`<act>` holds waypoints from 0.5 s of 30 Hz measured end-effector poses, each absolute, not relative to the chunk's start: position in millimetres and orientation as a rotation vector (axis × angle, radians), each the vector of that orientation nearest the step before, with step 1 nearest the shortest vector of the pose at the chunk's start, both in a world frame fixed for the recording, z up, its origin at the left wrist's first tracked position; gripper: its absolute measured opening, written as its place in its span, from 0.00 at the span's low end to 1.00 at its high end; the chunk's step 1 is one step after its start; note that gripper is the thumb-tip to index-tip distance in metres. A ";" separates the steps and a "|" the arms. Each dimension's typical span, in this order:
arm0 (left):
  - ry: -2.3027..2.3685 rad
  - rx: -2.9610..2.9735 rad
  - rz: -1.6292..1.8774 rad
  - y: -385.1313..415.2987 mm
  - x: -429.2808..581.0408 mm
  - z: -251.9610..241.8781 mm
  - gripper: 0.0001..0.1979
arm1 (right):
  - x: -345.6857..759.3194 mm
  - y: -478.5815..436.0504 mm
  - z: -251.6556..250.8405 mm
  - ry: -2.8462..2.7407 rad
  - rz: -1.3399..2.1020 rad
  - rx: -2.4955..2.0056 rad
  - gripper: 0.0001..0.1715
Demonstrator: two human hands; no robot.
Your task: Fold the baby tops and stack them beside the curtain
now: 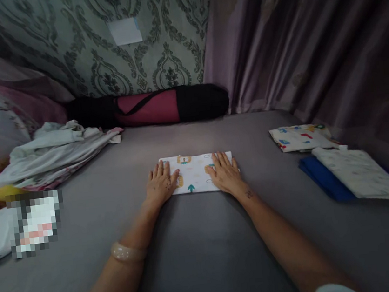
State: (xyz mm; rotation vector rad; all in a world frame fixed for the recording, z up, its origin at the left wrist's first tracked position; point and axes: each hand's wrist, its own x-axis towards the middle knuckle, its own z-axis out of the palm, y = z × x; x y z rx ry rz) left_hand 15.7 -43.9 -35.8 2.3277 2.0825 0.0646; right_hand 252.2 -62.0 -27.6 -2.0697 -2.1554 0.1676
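A white cloth (197, 171) with a print of orange animal faces and green arrows lies folded into a flat rectangle on the grey bed sheet (206, 248). On its left end rests my left hand (160, 182), palm down with the fingers stretched out. My right hand (224, 171) lies flat over the right end, fingers spread. Both hands touch the cloth's top and grip nothing. Between them the middle of the print shows; the cloth's two ends are partly hidden under my hands.
To the right lie a folded printed cloth (302, 137), a folded pale cloth (366, 173) and a blue cloth (326, 178). Rumpled white cloths (58, 152) are heaped at the left. A long black and red bag (151, 108) lies along the wall, beside purple curtains (256, 40).
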 end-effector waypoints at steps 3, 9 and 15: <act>2.086 2.315 0.020 -43.0 16.8 -33.9 0.35 | 252.8 -61.2 -26.5 -2.155 0.181 -2.071 0.38; 2.088 2.290 0.033 -43.5 16.6 -32.1 0.35 | 251.0 -64.3 -22.0 -2.138 0.247 -2.068 0.37; 2.070 2.313 0.106 -41.5 14.5 -41.0 0.34 | 260.6 -56.9 -8.5 -2.006 0.533 -1.917 0.34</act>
